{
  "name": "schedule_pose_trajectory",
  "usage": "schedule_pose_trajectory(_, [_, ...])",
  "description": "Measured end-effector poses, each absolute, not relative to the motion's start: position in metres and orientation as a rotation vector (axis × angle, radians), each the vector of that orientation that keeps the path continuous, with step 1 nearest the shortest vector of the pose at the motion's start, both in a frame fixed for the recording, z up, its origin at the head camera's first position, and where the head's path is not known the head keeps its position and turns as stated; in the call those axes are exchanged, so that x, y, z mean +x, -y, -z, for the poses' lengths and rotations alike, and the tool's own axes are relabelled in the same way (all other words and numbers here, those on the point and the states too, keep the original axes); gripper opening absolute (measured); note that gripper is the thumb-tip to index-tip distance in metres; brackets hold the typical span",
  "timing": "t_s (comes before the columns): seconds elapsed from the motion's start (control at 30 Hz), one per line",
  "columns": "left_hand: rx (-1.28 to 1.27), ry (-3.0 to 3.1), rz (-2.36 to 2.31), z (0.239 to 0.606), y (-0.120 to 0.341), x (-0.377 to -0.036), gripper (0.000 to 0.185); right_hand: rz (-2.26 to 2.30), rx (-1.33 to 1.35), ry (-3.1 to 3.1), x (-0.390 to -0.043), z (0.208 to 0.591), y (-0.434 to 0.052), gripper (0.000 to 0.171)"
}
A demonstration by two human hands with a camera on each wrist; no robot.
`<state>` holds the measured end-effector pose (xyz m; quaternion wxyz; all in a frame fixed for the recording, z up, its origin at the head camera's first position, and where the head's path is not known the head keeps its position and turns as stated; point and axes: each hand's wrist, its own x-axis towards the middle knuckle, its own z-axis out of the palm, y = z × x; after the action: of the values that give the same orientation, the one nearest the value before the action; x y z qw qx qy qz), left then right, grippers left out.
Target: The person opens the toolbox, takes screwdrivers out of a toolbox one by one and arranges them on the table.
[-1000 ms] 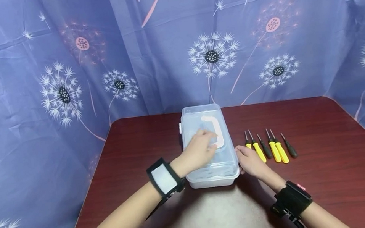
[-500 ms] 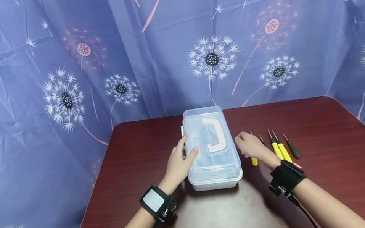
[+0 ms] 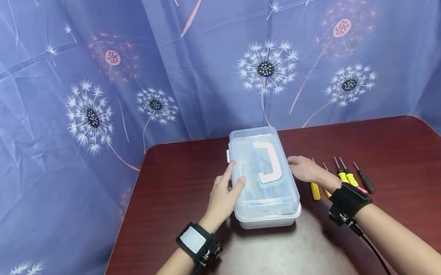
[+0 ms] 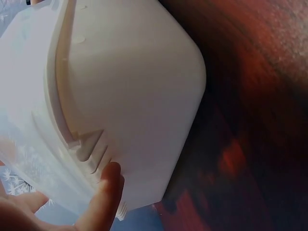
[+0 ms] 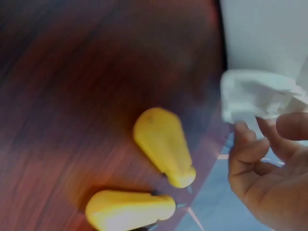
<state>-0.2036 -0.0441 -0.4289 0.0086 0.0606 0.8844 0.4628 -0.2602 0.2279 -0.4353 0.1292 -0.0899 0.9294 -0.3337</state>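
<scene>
Right hand [image 3: 307,171] since half second ago moved from screwdrivers [image 3: 340,176] to box's right side, fingers curled at white latch [image 5: 255,94]. Left hand [image 3: 224,196] stays flat on left side, fingers straight. Clear storage box [image 3: 262,176] mid-table [image 3: 401,206], long axis toward back edge, lid closed, handle up.

My right grip [image 3: 307,171] hides parts of the yellow screwdrivers [image 3: 315,190] just beyond it. The box [image 3: 263,183] under my left grip [image 3: 224,197] is cloudy, its contents unreadable. Both wrist views are blurred.
</scene>
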Motion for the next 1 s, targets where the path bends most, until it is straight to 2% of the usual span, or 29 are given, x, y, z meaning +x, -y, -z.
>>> schedule_pose_trajectory(0.1, [0.191,-2.769,-1.446,0.429,0.044,-0.203,0.059,0.941,-0.249,-2.772,-0.259,0.435,-0.232,0.034])
schedule_pose_trajectory(0.63, [0.196,-2.762,-1.466,0.428,0.045,-0.203,0.058,1.066,-0.133,-2.676,-0.259,0.4,-0.24,0.041])
schedule_pose_trajectory(0.83, [0.192,-2.749,-1.483,0.428,0.045,-0.203,0.058,1.286,-0.08,-2.522,-0.251,0.398,-0.234,0.048])
schedule_pose_trajectory(1.0, [0.204,-2.749,-1.485,0.43,0.045,-0.204,0.059,1.567,-0.09,-2.287,-0.244,0.404,-0.234,0.045])
